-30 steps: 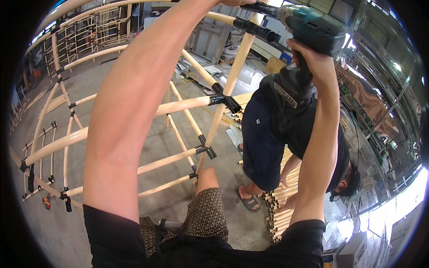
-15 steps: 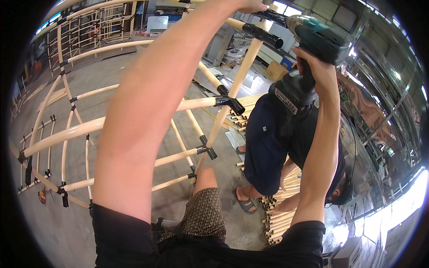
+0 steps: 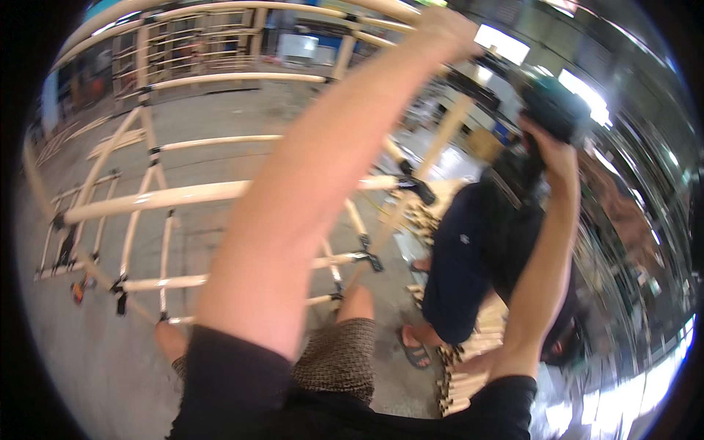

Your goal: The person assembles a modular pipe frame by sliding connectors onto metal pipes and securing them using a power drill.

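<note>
My right hand [image 3: 551,143] is raised at the upper right, wrapped round the grip of a dark teal and black cordless drill [image 3: 555,108]. The drill's front end points left, toward a black pipe joint [image 3: 473,86] at the top of a frame of beige pipes [image 3: 183,196]. My left hand [image 3: 449,33] is at that top corner, beside the joint. Motion blur smears its fingers, so their grip does not show. Lower on the same upright sits another black joint [image 3: 418,187]. Blur also hides whether the drill touches the joint.
A co-worker in dark blue shorts [image 3: 456,271] bends over close on the right, above a stack of loose beige pipes [image 3: 462,389]. More pipe racks [image 3: 213,44] stand at the back left. An orange and black tool [image 3: 78,292] lies on the floor at left.
My view has swung, so the frame and co-worker sit further right and lower in the picture. Both my hands appear lower and further right. The drill stays in my right hand.
</note>
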`<state>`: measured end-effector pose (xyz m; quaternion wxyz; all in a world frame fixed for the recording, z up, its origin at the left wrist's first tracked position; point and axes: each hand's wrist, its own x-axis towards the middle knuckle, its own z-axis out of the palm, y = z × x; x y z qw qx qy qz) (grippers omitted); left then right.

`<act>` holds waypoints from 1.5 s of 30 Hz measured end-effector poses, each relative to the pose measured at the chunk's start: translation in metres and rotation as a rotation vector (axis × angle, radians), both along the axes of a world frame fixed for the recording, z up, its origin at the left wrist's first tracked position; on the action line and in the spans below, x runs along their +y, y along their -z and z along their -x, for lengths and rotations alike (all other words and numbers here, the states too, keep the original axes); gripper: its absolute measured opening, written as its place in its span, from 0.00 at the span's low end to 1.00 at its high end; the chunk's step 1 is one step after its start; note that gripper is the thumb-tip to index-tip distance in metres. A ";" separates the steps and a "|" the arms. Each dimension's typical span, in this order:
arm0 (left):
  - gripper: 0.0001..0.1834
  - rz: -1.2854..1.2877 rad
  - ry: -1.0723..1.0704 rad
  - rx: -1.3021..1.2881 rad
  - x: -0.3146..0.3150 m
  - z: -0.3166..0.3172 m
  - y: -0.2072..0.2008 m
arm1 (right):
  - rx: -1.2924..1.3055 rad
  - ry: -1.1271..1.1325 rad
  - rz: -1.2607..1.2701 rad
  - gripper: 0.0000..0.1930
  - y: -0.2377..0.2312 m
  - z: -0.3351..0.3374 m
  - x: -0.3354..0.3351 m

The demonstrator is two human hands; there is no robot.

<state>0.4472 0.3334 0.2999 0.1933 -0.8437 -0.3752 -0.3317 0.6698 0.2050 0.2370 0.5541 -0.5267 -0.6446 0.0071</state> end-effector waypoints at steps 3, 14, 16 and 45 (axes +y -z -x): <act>0.18 -0.196 -0.009 0.102 0.019 0.000 0.016 | -0.050 0.280 0.201 0.18 -0.005 -0.014 -0.002; 0.20 -0.682 0.109 -0.108 -0.071 0.311 0.063 | -0.185 0.199 -0.331 0.07 0.023 -0.079 0.029; 0.24 -0.713 -0.081 -0.218 -0.110 0.405 0.072 | -0.171 0.202 -0.355 0.07 0.030 -0.082 0.029; 0.37 0.272 0.773 -1.209 -0.129 0.666 0.021 | -0.333 -0.198 -0.194 0.05 0.067 0.364 -0.085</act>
